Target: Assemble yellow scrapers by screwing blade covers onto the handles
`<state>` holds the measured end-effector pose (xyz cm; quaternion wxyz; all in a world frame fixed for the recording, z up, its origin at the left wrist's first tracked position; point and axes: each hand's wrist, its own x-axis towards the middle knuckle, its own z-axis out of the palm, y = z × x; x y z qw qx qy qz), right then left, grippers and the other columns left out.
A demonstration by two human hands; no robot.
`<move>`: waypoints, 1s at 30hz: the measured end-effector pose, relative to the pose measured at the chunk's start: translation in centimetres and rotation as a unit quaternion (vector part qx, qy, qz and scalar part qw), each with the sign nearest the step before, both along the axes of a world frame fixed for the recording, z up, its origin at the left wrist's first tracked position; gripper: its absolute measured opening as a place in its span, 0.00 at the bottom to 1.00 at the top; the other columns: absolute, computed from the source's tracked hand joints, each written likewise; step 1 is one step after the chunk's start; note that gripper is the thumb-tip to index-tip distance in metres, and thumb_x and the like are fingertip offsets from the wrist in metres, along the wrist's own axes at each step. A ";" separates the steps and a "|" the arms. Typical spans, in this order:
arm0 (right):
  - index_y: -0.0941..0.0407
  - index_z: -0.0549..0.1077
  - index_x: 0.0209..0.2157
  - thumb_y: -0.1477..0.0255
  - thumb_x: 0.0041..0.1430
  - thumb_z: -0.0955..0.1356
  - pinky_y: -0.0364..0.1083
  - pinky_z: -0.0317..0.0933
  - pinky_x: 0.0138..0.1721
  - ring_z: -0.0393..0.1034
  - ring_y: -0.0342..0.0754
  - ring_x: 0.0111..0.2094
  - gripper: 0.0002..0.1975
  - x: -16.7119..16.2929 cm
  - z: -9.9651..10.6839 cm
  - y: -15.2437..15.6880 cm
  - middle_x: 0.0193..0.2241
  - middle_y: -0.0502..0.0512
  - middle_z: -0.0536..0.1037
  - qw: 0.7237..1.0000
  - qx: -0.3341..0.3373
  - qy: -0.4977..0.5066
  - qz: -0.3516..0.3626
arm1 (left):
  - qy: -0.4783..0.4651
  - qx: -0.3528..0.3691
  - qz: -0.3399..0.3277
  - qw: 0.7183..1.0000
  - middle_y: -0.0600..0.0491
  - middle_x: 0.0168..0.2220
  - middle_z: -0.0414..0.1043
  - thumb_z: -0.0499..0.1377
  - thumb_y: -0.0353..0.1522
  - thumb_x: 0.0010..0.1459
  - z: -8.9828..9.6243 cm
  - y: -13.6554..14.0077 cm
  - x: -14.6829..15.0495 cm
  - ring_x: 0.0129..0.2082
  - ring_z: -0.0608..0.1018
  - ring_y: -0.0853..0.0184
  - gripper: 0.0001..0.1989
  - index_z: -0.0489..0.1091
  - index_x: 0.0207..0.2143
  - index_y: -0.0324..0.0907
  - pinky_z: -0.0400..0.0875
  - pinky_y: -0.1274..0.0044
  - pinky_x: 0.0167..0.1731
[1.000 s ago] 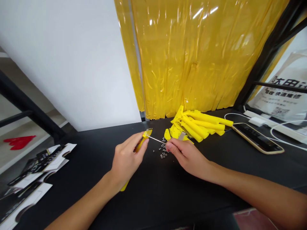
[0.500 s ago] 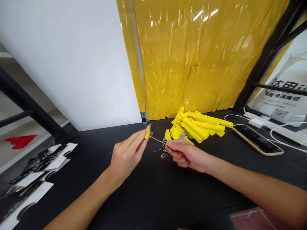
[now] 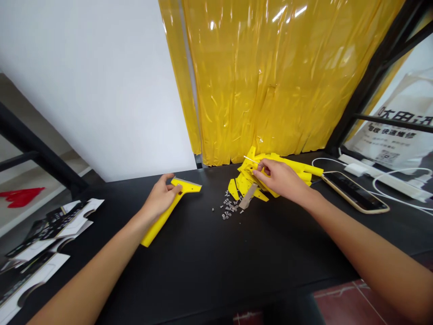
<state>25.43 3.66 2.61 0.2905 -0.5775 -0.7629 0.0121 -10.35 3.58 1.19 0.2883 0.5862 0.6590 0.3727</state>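
Note:
On the left of the table, my left hand point(image 3: 161, 196) is closed on a yellow scraper point(image 3: 158, 225). Its wide head points up and right, with a thin metal strip along the top edge, and its handle slants down under my wrist. My right hand point(image 3: 275, 175) pinches a thin metal rod point(image 3: 250, 160) above a heap of yellow scraper parts point(image 3: 287, 163). The rod's kind is not clear, as my fingers cover its other end. A flat metal blade point(image 3: 248, 196) leans by the heap. Small screws and nuts point(image 3: 230, 206) lie scattered just left of that blade.
To the right lies a phone point(image 3: 355, 192), with white cables and a power strip point(image 3: 389, 178) behind it. Printed cards point(image 3: 47, 243) are stacked at the table's left side. Yellow plastic curtain point(image 3: 270, 81) and a white panel point(image 3: 94, 90) stand at the back edge.
My right hand has moved away from the scraper, up and right over the yellow heap, with the rod. My left hand has lowered the scraper to the left and turned it head-up.

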 end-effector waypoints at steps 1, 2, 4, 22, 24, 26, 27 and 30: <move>0.55 0.72 0.34 0.59 0.63 0.65 0.46 0.53 0.30 0.69 0.51 0.31 0.13 0.4 0.2 0.1 0.30 0.55 0.77 0.999 -0.001 -0.034 -0.024 | 0.078 -0.002 -0.004 0.997 0.44 0.36 0.79 0.57 0.36 0.58 -0.2 0.2 -0.4 0.35 0.81 0.56 0.30 0.59 0.62 0.35 0.74 0.67 0.36; 0.54 0.74 0.34 0.59 0.61 0.66 0.46 0.53 0.30 0.70 0.52 0.32 0.14 0.8 0.4 0.2 0.31 0.56 0.78 0.997 0.000 -0.059 -0.048 | 0.151 -0.003 -0.002 0.989 0.43 0.38 0.79 0.57 0.37 0.58 -0.3 0.3 -0.7 0.38 0.81 0.54 0.30 0.60 0.62 0.35 0.73 0.66 0.38; 0.54 0.78 0.35 0.56 0.60 0.66 0.47 0.54 0.30 0.72 0.54 0.33 0.17 1.5 0.7 0.4 0.33 0.59 0.79 0.991 -0.007 -0.094 -0.099 | 0.263 0.002 0.010 0.965 0.41 0.42 0.78 0.55 0.40 0.59 -0.4 0.3 -1.0 0.42 0.80 0.50 0.32 0.60 0.63 0.37 0.71 0.63 0.41; 0.55 0.69 0.36 0.51 0.59 0.67 0.46 0.55 0.29 0.66 0.48 0.29 0.20 -0.4 1.3 -1.4 0.31 0.54 0.75 0.992 -0.077 0.061 0.075 | 0.382 0.251 0.009 0.889 0.45 0.40 0.78 0.51 0.41 0.66 2.1 -3.2 1.8 0.43 0.79 0.54 0.17 0.73 0.46 0.41 0.71 0.66 0.42; 0.54 0.66 0.36 0.49 0.58 0.68 0.46 0.55 0.28 0.63 0.46 0.27 0.22 -2.2 0.8 -2.9 0.29 0.51 0.72 0.980 -0.099 0.123 0.125 | 0.232 0.289 -0.061 0.927 0.50 0.36 0.77 0.56 0.40 0.64 1.7 -4.8 4.0 0.35 0.79 0.63 0.15 0.71 0.47 0.42 0.73 0.71 0.37; 0.53 0.63 0.34 0.49 0.55 0.70 0.45 0.53 0.27 0.61 0.45 0.27 0.22 -4.3 -0.1 -4.4 0.27 0.49 0.70 0.972 -0.111 0.146 0.145 | 0.070 0.229 -0.162 0.957 0.51 0.36 0.77 0.59 0.40 0.63 0.7 -6.1 6.0 0.31 0.79 0.66 0.20 0.66 0.54 0.43 0.74 0.76 0.29; 0.53 0.62 0.33 0.50 0.54 0.71 0.45 0.51 0.26 0.59 0.45 0.26 0.23 -5.3 -0.6 -5.2 0.26 0.48 0.68 0.970 -0.115 0.146 0.155 | 0.014 0.197 -0.196 0.960 0.50 0.39 0.77 0.60 0.40 0.62 0.1 -6.7 6.9 0.33 0.79 0.67 0.23 0.63 0.57 0.43 0.75 0.76 0.29; 0.53 0.63 0.34 0.52 0.57 0.70 0.44 0.49 0.24 0.58 0.43 0.25 0.20 -7.1 -1.6 -6.9 0.25 0.47 0.68 0.951 -0.176 0.148 0.208 | -0.098 0.137 -0.229 0.959 0.49 0.40 0.76 0.61 0.41 0.61 -1.3 -7.4 8.3 0.32 0.80 0.66 0.23 0.62 0.56 0.42 0.74 0.77 0.24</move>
